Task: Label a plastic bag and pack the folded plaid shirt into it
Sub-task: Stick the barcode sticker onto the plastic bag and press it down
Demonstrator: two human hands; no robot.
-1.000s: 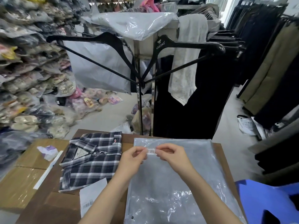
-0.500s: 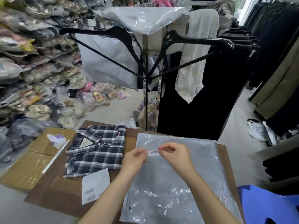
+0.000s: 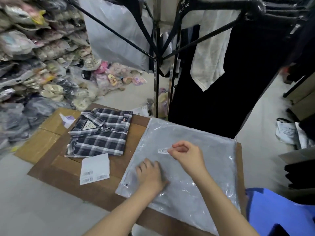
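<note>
While the left hand (image 3: 150, 176) is lying flat with its fingers spread, pressing down on the plastic bag (image 3: 196, 167), the right hand (image 3: 188, 155) is pinching a small barcode sticker (image 3: 163, 151) between thumb and forefinger. Its other fingers are curling loosely inward. The sticker is sticking out to the left of that right grip, just above the bag's surface; whether it is already touching the film I cannot tell. The left grip is holding nothing, only resting palm-down on the bag's near-left part, a little nearer the person than the sticker.

The bag is lying flat on the brown cardboard bench (image 3: 133, 132), spreading out under both hands and reaching beyond the right grip toward the far edge. The folded plaid shirt (image 3: 100, 133) is sitting on the same bench, well to the left of the left grip and farther away, collar at its far end, outside the bag and apart from it. A white label sheet (image 3: 94, 168) with several barcodes along its near edge is lying just left of the left grip, touching the shirt's near edge.

Beyond the right grip a clothes rack (image 3: 156, 53) with black hangers is standing, dark garments hanging from it. A blue stool (image 3: 276, 212) is showing to the right of the right forearm.
</note>
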